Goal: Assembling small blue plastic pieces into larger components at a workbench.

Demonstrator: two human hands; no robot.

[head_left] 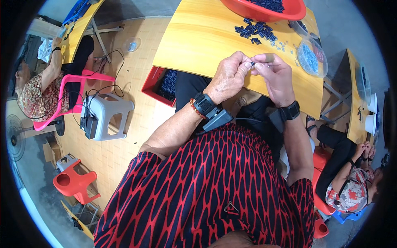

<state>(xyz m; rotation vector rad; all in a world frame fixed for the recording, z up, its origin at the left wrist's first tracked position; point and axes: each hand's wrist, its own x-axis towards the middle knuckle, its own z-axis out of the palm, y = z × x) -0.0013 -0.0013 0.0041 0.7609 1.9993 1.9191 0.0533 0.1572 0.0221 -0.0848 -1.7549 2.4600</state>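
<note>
left hand [229,76] + right hand [275,74]: pinching 1 small dark part [253,63] | red basin [264,12] beyond | clear lid [312,58] right

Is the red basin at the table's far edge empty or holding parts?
Holding parts: dark blue pieces lie piled inside the red basin; how full, cannot tell, the picture crops it.

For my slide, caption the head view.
Both hands, left hand and right hand, pinch a small dark part above a yellow table.

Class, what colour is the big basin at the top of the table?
Red: the basin holding dark small parts, best seen in the head view.
</note>
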